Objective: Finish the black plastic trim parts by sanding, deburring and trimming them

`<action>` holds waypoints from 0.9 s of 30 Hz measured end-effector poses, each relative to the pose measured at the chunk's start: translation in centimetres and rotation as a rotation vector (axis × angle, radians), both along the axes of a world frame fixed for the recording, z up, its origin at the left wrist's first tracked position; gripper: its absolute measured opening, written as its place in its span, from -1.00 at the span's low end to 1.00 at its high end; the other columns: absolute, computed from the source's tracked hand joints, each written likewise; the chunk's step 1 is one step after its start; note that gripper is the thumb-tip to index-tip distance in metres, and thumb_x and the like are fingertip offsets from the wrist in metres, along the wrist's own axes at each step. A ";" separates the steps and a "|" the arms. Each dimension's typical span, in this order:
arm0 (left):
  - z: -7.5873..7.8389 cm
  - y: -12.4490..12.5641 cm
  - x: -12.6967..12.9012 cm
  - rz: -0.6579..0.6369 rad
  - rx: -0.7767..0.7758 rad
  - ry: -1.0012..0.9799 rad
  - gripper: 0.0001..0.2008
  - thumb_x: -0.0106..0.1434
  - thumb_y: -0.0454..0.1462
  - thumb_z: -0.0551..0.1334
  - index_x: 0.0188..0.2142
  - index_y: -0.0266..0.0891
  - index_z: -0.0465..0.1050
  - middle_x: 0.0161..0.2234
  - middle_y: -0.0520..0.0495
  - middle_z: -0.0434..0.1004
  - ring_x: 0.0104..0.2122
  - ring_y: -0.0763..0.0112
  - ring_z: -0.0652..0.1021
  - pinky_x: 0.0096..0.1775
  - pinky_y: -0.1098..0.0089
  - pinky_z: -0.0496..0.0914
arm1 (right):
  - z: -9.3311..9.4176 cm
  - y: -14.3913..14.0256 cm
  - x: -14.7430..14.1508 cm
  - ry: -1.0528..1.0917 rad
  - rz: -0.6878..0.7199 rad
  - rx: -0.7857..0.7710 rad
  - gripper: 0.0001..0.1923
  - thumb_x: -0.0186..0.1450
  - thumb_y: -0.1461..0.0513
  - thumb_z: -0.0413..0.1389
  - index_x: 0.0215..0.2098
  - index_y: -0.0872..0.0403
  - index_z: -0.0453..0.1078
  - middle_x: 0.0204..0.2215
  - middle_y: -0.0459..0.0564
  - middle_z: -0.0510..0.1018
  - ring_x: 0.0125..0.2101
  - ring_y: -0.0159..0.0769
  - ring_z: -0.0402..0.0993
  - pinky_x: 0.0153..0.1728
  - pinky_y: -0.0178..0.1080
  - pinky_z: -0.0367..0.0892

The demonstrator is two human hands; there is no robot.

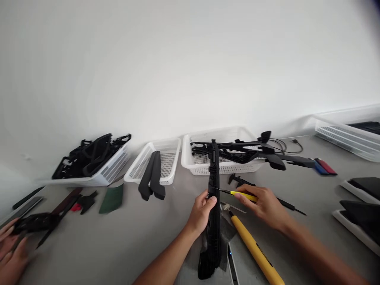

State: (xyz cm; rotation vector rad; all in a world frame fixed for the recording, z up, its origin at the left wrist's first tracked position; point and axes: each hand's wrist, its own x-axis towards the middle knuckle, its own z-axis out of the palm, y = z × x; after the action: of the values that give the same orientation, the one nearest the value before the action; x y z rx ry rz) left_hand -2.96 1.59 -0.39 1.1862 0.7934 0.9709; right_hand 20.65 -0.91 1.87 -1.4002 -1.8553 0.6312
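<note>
My left hand (202,211) grips a long black plastic part (213,182) that stands tilted up from the grey table, its lower end near the front edge. My right hand (265,206) holds a small yellow-handled screwdriver (242,194), whose thin tip points left and touches the black part's side. A larger yellow electric screwdriver (255,251) lies on the table under my right forearm.
Three white baskets stand along the wall: one heaped with black parts (97,172), one holding two black strips (169,158), one with long black pieces (204,166). Another person's hands (10,249) work at the far left. White trays (356,229) with dark parts stand on the right.
</note>
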 end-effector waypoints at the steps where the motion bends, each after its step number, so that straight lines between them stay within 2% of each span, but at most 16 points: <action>1: -0.2 0.0 0.0 0.014 0.000 0.005 -0.49 0.27 0.13 0.42 -0.10 -0.28 0.66 -0.22 -0.15 0.69 -0.18 0.19 0.61 -0.09 0.31 0.44 | 0.0 0.0 0.0 -0.019 0.036 -0.012 -0.50 0.53 -0.12 0.04 -0.25 0.04 0.60 -0.40 0.00 0.70 -0.44 -0.19 0.57 -0.41 -0.23 0.40; 4: -0.6 0.1 -0.1 0.026 -0.005 0.013 -0.42 0.21 0.19 0.43 -0.14 -0.30 0.66 -0.31 -0.15 0.65 -0.24 0.17 0.59 -0.16 0.31 0.42 | -0.2 0.0 0.2 -0.059 0.118 0.000 -0.53 0.52 -0.08 0.01 -0.27 0.04 0.56 -0.49 -0.05 0.62 -0.51 -0.23 0.48 -0.47 -0.25 0.34; 7: -0.7 0.1 -0.1 0.046 0.006 0.024 -0.40 0.19 0.22 0.44 -0.23 -0.32 0.64 -0.38 -0.13 0.60 -0.29 0.19 0.58 -0.17 0.28 0.42 | -1.0 0.2 0.5 -0.060 0.152 0.014 -0.56 0.50 -0.06 0.00 -0.20 0.04 0.59 -0.41 -0.02 0.67 -0.47 -0.19 0.57 -0.44 -0.22 0.41; 12: -0.6 -0.4 0.1 0.120 0.015 0.051 -0.39 0.20 0.24 0.41 -0.29 -0.32 0.61 -0.41 -0.12 0.56 -0.34 0.22 0.55 -0.22 0.29 0.40 | -4.0 0.1 0.4 0.012 0.027 0.122 -0.51 0.51 -0.14 0.04 -0.09 -0.01 0.64 -0.21 0.06 0.76 -0.25 -0.04 0.73 -0.26 -0.15 0.59; 14: -0.5 -0.7 0.2 0.162 0.015 0.060 -0.38 0.20 0.25 0.40 -0.30 -0.32 0.60 -0.42 -0.11 0.54 -0.35 0.24 0.54 -0.25 0.31 0.38 | -5.4 -0.2 0.1 0.024 -0.021 0.197 -0.49 0.51 -0.17 0.04 -0.08 -0.02 0.66 -0.18 0.09 0.77 -0.23 -0.04 0.74 -0.26 -0.16 0.61; 17: -0.3 -1.0 0.4 0.215 0.015 0.069 -0.38 0.19 0.26 0.40 -0.34 -0.32 0.57 -0.44 -0.09 0.51 -0.37 0.27 0.51 -0.28 0.34 0.35 | -6.5 -0.6 -0.3 0.015 -0.005 0.241 -0.51 0.54 -0.15 0.04 0.01 -0.03 0.66 -0.16 0.10 0.75 -0.18 -0.07 0.73 -0.15 -0.16 0.62; 20: -0.1 -1.0 0.4 0.225 0.010 0.076 -0.38 0.17 0.25 0.41 -0.37 -0.32 0.57 -0.49 -0.06 0.49 -0.40 0.28 0.49 -0.31 0.35 0.33 | -6.4 -0.6 -0.4 0.003 -0.020 0.252 -0.46 0.55 -0.16 0.02 0.13 -0.02 0.63 -0.14 0.12 0.73 -0.13 -0.05 0.71 -0.11 -0.13 0.61; 27: -0.1 -0.6 0.2 0.194 0.003 0.084 -0.34 0.21 0.28 0.37 -0.33 -0.35 0.62 -0.49 -0.03 0.46 -0.46 0.37 0.41 -0.39 0.41 0.27 | -4.8 -1.6 -1.0 -0.026 -0.012 0.187 -0.48 0.58 -0.13 -0.04 0.14 -0.06 0.62 -0.18 0.06 0.72 -0.13 -0.08 0.70 -0.12 -0.14 0.61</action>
State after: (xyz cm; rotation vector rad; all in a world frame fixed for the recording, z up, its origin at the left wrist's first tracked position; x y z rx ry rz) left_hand -2.79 1.03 -0.52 1.1737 0.9883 1.0860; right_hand 19.66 -2.51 -2.97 -1.3015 -1.8729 0.4225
